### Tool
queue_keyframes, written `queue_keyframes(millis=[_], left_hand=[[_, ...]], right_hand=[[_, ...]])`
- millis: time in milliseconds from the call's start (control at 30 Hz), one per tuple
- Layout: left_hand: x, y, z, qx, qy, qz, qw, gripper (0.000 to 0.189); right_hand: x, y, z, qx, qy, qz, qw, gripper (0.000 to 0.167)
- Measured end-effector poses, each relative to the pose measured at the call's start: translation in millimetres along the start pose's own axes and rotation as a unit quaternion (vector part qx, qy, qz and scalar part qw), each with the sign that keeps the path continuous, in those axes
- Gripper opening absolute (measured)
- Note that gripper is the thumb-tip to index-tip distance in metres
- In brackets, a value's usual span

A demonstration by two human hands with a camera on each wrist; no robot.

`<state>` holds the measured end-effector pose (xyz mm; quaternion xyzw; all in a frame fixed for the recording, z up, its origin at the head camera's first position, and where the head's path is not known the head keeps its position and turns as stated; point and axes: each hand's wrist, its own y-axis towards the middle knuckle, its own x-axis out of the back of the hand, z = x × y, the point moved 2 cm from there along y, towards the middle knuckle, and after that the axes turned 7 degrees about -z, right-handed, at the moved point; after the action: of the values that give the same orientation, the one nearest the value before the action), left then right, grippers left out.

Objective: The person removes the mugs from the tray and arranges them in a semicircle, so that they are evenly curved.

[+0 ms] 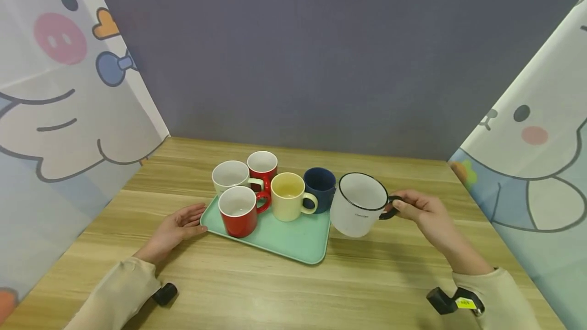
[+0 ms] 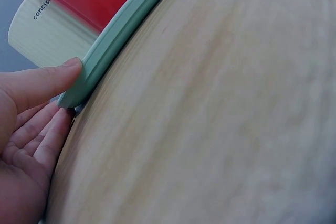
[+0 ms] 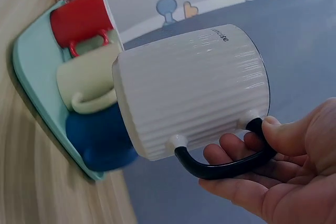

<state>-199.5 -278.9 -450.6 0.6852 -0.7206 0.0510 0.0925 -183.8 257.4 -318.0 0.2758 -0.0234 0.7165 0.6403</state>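
Note:
My right hand (image 1: 424, 213) grips the black handle of a white ribbed mug (image 3: 194, 87) with a dark rim. The mug hangs in the air at the right end of a mint green tray (image 1: 293, 241), tilted a little. My left hand (image 1: 176, 228) pinches the tray's left corner, thumb on the rim and fingertips at its underside. On the tray stand a front red mug (image 1: 240, 215), a back red mug (image 1: 263, 162), a cream mug (image 1: 229, 174), a yellow mug (image 1: 286, 202) and a dark blue mug (image 1: 319, 187).
The tray lies on a wooden table (image 1: 257, 289). Behind the table rises a grey wall (image 1: 293, 55). Cartoon-printed panels (image 1: 59, 90) stand along both sides. Each wrist carries a small black camera mount (image 1: 442, 300).

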Motion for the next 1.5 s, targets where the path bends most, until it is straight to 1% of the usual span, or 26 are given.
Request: queue_keyframes(millis=[133, 300, 433, 567, 767, 900, 1033, 1133, 1300, 1400, 1500], left_hand=[[0.3, -0.7, 0.3, -0.003, 0.002, 0.0, 1.0, 0.072], [0.7, -0.4, 0.4, -0.004, 0.001, 0.001, 1.0, 0.072], [0.6, 0.5, 0.7, -0.002, -0.002, 0.002, 1.0, 0.072], [0.5, 0.9, 0.8, 0.0, -0.004, 0.002, 1.0, 0.073], [0.9, 0.7, 0.8, 0.004, -0.005, 0.003, 1.0, 0.073], [1.0, 1.0, 1.0, 0.002, -0.007, 0.005, 1.0, 0.073], [1.4, 1.2, 1.4, -0.001, -0.009, 0.006, 0.9999, 0.073], [1.8, 1.2, 1.4, -0.001, -0.01, 0.007, 0.9999, 0.073], [1.8, 1.1, 0.9, 0.003, -0.011, 0.009, 0.9999, 0.073], [1.5, 1.0, 0.5, 0.006, -0.011, 0.009, 0.9999, 0.073], [0.9, 0.9, -0.4, 0.005, -0.011, 0.008, 0.9999, 0.073]], right_hand=[[12.0, 2.0, -1.8, -0.002, -0.015, -0.013, 0.9998, 0.02], [24.4, 5.5, -5.0, -0.009, -0.021, -0.019, 0.9995, 0.021], [31.8, 8.3, -8.9, -0.004, -0.026, -0.026, 0.9993, 0.019], [37.4, 11.7, -13.9, -0.003, -0.024, -0.037, 0.999, 0.018], [44.0, 15.9, -27.3, -0.023, -0.007, -0.047, 0.9986, 0.018], [44.3, 17.5, -39.4, -0.038, 0.012, -0.044, 0.9983, 0.018], [41.5, 17.2, -51.9, -0.051, 0.009, -0.038, 0.998, 0.022], [37.7, 16.6, -61.2, -0.053, 0.019, -0.03, 0.998, 0.025], [32.2, 14.4, -75.4, -0.053, 0.034, -0.019, 0.9979, 0.023], [29.0, 13.2, -81.1, -0.051, 0.041, -0.011, 0.9978, 0.022], [26.3, 11.7, -84.9, -0.051, 0.036, -0.008, 0.998, 0.024]])
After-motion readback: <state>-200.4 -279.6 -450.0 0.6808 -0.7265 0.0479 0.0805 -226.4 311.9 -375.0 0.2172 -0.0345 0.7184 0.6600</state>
